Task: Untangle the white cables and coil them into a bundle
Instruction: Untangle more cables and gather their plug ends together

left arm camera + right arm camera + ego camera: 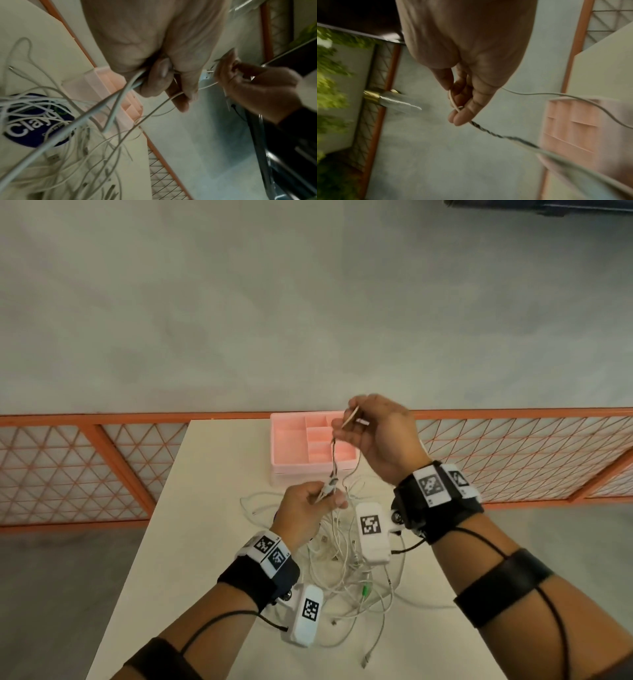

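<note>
Head view: the right hand (pixel 380 436) is pinching a twisted strand at twelve o'clock while the left hand (pixel 305 510) is gripping it lower down. The white cables (pixel 346 573) are lying knotted on the table (pixel 191 508) at six o'clock; untangling is barely begun, no coil yet.

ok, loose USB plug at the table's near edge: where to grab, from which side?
Judging from the head view, pinch the USB plug by its rigid housing, from above and the near side. It lies flat, clear of the cable pile, cord trailing back into it.
</note>
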Motion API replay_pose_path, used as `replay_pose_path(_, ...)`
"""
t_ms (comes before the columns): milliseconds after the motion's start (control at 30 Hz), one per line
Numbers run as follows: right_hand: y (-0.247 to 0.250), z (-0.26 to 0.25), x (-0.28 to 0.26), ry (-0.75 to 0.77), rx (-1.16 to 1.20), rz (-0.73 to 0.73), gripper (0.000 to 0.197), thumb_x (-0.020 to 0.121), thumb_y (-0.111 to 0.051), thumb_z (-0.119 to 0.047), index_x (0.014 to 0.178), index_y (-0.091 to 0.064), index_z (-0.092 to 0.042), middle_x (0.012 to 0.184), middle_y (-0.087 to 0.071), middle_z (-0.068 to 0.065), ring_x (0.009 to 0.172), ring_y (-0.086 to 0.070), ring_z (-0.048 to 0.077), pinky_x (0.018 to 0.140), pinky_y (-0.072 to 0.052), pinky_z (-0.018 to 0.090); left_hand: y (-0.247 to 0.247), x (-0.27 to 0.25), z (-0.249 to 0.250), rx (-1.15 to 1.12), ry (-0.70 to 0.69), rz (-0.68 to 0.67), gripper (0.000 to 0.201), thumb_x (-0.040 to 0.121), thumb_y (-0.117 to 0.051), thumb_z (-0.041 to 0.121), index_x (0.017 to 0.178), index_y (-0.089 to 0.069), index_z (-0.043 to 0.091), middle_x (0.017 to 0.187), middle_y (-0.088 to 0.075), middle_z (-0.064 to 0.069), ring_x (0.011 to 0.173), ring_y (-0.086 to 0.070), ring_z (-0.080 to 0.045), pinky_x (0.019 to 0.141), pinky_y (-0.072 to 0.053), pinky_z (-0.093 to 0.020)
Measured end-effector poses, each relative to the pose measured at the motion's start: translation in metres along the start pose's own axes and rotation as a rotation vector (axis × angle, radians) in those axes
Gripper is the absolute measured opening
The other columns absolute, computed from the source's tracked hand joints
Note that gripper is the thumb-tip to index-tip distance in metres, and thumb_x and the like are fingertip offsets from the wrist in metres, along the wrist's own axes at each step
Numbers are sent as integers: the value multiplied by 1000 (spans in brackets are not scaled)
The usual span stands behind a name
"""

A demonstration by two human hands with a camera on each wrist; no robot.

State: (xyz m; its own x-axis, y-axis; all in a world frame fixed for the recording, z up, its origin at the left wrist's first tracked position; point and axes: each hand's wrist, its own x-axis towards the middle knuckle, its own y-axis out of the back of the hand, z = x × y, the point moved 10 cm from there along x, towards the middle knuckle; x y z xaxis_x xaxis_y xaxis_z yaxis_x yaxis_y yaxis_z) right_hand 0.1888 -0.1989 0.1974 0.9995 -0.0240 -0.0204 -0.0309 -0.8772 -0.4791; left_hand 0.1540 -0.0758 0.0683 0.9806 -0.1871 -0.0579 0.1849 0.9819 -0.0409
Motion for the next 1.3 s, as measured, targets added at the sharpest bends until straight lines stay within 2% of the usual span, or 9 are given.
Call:
replay_pose_path(100,1,-53,10,144,140,45,21,99,-42,-9,84,-57,-4,70,-55,11,64,-66,27,60,-57,34,6,-6,-29,83,35,-12,7,88,-67,-3,83,-69,-7,69,-71,1,64,-69,-3,66,-48,-14)
replay_pose_path(233,12,-112,12,319,164,79,18,97,-44,-10,87,-57,-4,71,-56,11,69,-66,29,63,-55,34,27,-9,-51,131,103,54,21,90,-70,11,86,-71,-10,64,-68,-2,44,-52,1,48,-38,-13)
replay_pose_path(333,28,-110,12,351,167,146,13,96,-49,-9,91,-57,-1,74,-57,14,73,-67,32,67,-57,37,47,-2,-44,77,106,180,13,87,-74,12,75,-77,8,73,-76,-5,64,-67,-12,60,-49,-25)
replay_pose_path(500,67,-23,17,81,-92,250,9,92,-55,-6,98,-61,-2,84,-64,14,86,-64,34,73,-57,38,56,9,-19,10,55,269,7,85,-74,10,79,-76,6,83,-76,-11,44,-53,2,48,-38,-16)
replay_pose_path(667,65,85,-9,-254,-592,46,26,88,-70,-25,107,-69,-8,106,-71,9,96,-68,26,76,-58,36,48,17,-6,8,-1,243,13,83,-76,7,71,-76,12,76,-75,-6,54,-60,-3,57,-46,-20)
replay_pose_path(733,49,99,-15,-207,-680,-47,17,88,-71,-24,99,-74,-11,92,-74,6,81,-66,13,68,-54,26,42,18,0,52,-36,224,21,80,-78,6,65,-75,19,69,-74,0,63,-65,-9,67,-51,-28)
replay_pose_path(833,33,99,-14,-69,-733,-89,7,85,-72,-9,91,-75,-6,73,-70,2,62,-62,4,57,-45,13,36,17,3,81,-65,191,34,82,-74,-2,58,-67,21,51,-64,12,51,-56,1,57,-44,-17)
replay_pose_path(967,24,93,-9,1,-734,-112,2,81,-71,4,79,-71,3,67,-67,11,58,-62,17,60,-51,26,37,16,-1,97,-61,197,32,79,-74,-3,60,-72,22,57,-68,8,56,-59,-4,61,-46,-22)
replay_pose_path(1300,17,-11,13,254,-405,117,8,91,-60,5,83,-61,2,82,-65,10,54,-58,20,48,-48,26,36,10,-55,270,63,98,18,79,-81,11,69,-66,7,66,-64,-7,59,-56,-14,60,-49,-24)
